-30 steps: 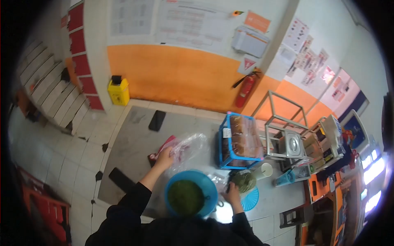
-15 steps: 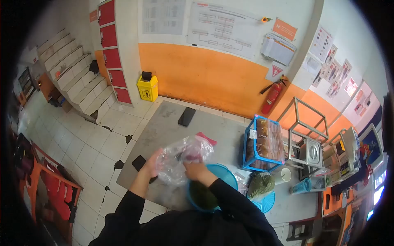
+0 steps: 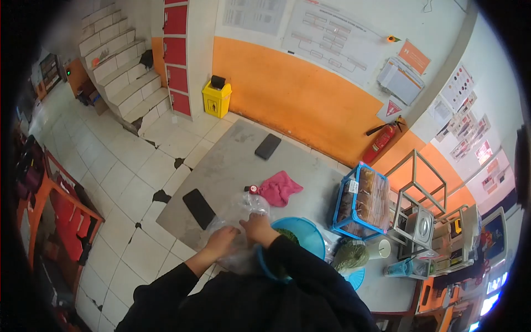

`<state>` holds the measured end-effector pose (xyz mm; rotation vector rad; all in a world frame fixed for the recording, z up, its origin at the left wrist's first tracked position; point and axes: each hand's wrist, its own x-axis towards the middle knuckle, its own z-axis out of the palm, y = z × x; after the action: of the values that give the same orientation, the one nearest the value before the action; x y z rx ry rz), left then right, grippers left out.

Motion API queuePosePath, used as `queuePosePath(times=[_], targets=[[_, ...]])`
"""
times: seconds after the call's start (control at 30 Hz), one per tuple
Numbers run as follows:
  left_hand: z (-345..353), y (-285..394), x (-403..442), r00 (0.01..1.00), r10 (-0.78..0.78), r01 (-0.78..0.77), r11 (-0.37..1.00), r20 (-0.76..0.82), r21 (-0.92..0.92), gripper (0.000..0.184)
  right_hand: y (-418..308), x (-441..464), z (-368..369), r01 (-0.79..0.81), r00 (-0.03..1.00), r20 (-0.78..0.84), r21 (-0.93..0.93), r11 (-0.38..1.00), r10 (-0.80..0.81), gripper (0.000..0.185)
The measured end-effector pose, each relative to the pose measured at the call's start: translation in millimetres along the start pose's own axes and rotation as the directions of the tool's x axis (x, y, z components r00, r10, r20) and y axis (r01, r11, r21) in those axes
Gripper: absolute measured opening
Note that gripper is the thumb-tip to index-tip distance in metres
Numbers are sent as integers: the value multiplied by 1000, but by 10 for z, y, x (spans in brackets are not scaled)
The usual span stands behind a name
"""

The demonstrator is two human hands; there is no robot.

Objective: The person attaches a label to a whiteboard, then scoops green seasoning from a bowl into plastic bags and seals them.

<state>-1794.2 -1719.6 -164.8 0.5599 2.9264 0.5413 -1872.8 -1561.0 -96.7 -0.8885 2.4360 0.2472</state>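
A clear plastic bag (image 3: pixel 255 205) lies low over the near edge of the grey table, crumpled around both hands. My left hand (image 3: pixel 222 241) is closed on its left side. Beside it, my right hand (image 3: pixel 258 228) grips the bag with bent fingers, over the rim of a blue basin (image 3: pixel 312 235). Leafy green stuff (image 3: pixel 289 237) shows inside the basin, partly hidden by my right sleeve. Just beyond the bag are a pink cloth (image 3: pixel 280 188) and a small red-and-white item (image 3: pixel 253 189). A black phone (image 3: pixel 199 208) rests left of the bag.
A dark flat object (image 3: pixel 268 146) lies at the table's far side. To the right stand a blue crate (image 3: pixel 360 200) of packed goods, a bag of greens (image 3: pixel 351 256), a white cup (image 3: pixel 379 249) and a metal rack (image 3: pixel 416 182). A yellow bin (image 3: pixel 216 98) stands by the wall.
Both hands have lowered the bag toward me, and it is less spread out. The pink cloth and the phone on the left now show more fully. The camera view has shifted.
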Motion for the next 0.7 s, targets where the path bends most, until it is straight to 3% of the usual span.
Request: queuePosePath(times=[0.03, 0.07, 0.13, 0.17, 0.23, 0.27, 0.3, 0.33, 0.37, 0.4, 0.43, 0.47, 0.5, 0.53, 0.57, 0.63, 0.67, 0.7], targets=[[-21, 103, -60, 947, -19, 29, 999, 321, -27, 74, 15, 35, 22, -36, 998, 41, -59, 998, 39, 97], [172, 66, -126, 946, -23, 35, 999, 322, -31, 74, 59, 111, 122, -31, 998, 46, -61, 998, 34, 97], [705, -51, -247, 982, -151, 120, 961, 111, 248, 76, 174, 232, 295, -77, 956, -293, -209, 975, 13, 99], [726, -68, -231, 982, -153, 122, 962, 113, 243, 76, 159, 157, 169, -75, 958, -288, -211, 975, 11, 99], [742, -107, -185, 961, -263, 242, 947, 80, 210, 69, 141, 49, -71, 40, 993, -112, -2, 999, -40, 87], [634, -83, -166, 961, -265, 244, 948, 82, 206, 69, 143, 47, -29, 41, 993, -107, -4, 999, -41, 87], [509, -69, -143, 955, -265, 225, 941, 135, 254, 62, 151, 47, 27, 210, 975, -125, 260, 943, -182, 79], [353, -46, -101, 947, -263, 200, 933, 187, 299, 55, 170, 29, 78, 353, 936, -178, 498, 792, -304, 70], [194, -26, -34, 948, -256, 196, 938, 187, 287, 55, 147, -176, 19, 342, 940, -168, 496, 798, -298, 70], [52, 4, 35, 909, -268, 190, 948, 320, 255, 53, 88, -558, -136, 465, 856, -476, 535, 706, -203, 63], [19, 35, 73, 851, -269, 186, 958, 451, 220, 51, 94, -871, -207, 593, 691, -721, 519, 615, -57, 57], [149, -32, 125, 851, -260, 186, 962, 457, 201, 51, 212, -1090, -167, 447, 677, -734, 470, 761, 55, 59], [335, -178, 203, 916, -145, 203, 971, 373, -122, 61, 352, -1297, -93, 276, 633, -757, 414, 867, 160, 62], [447, -250, 240, 965, -63, 170, 889, 254, -426, 72, 464, -1474, 57, 67, 569, -757, 433, 899, 322, 62], [451, -175, 244, 964, -54, 165, 890, 261, -425, 72, 560, -1634, 245, -144, 463, -752, 458, 877, 469, 63], [356, 99, 258, 974, 12, 78, 920, 227, -385, 75, 744, -1867, 666, -150, 420, -603, 691, 708, 678, 62], [271, 191, 247, 971, 34, 61, 923, 237, -380, 75, 755, -1926, 827, -162, 405, -593, 702, 693, 696, 62], [173, 281, 239, 921, -64, 118, 986, 383, -119, 77, 772, -1976, 971, -120, 484, -465, 804, 582, 741, 63]])
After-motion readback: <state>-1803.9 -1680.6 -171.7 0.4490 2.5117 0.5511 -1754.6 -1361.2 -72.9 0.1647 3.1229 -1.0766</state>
